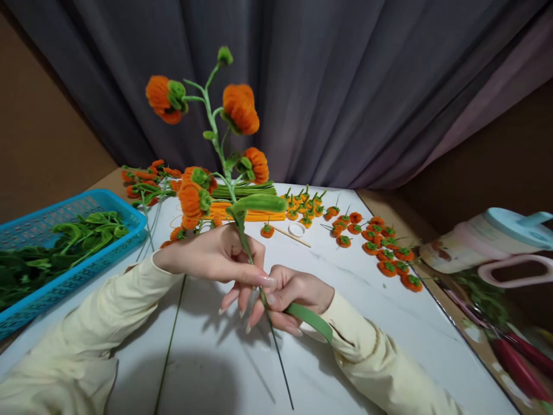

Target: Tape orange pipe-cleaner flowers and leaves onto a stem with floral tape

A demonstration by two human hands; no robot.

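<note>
A tall stem [211,118] carries several fuzzy orange pumpkin-like pieces, a green bud at its tip and a long green leaf [261,202] low down. My left hand [224,256] is closed round this stem just under the leaf, thumb and fingers pressed on it. Close beside it, my right hand [294,294] pinches the thin lower stem and a strip of flat green tape [311,320], which trails to the right over my wrist. The dark wire end of the stem points down toward the table's near side.
A blue basket [140,216] of green leaves stands at left. Orange pieces [386,248], yellow-orange ones [306,206], green and orange strips, a small white ring [296,230] and a stick lie behind. At right are a tumbler [475,239] and red-handled tools [518,366].
</note>
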